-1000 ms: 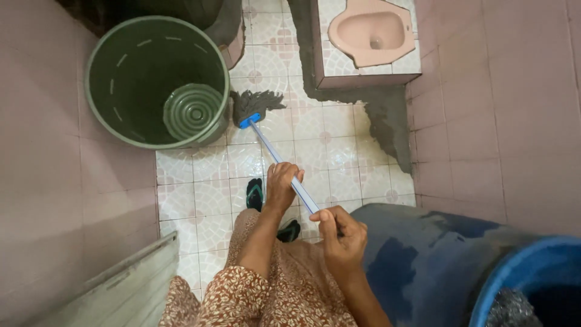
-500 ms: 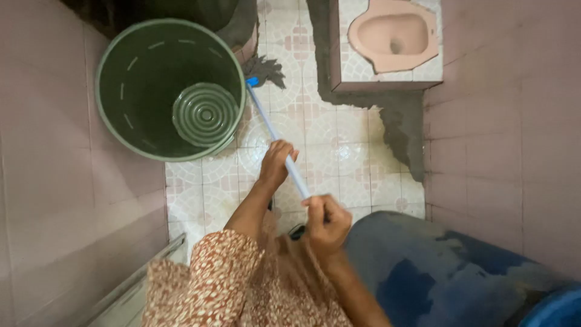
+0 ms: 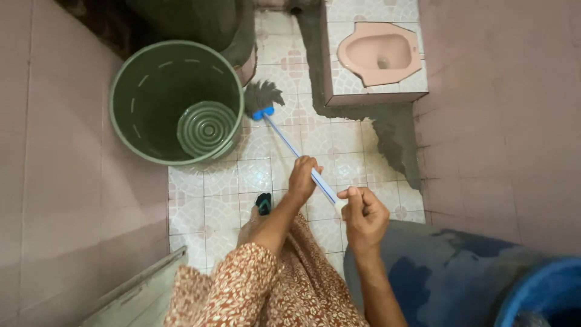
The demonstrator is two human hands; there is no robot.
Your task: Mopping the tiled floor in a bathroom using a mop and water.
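Both hands clenched on a mop.
Left hand grips mid-handle, right hand the top end; the mop head rests on the floor beside the green bucket.

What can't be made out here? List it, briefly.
Head view only:
- Blue barrel: cut off by the bottom-right corner; its contents are unreadable.
- Right foot: hidden under the patterned skirt; only the left sandal's toe shows.
- Mop head: too small to tell wet from dry.
- Dark tank behind the green bucket: top edge crops it.
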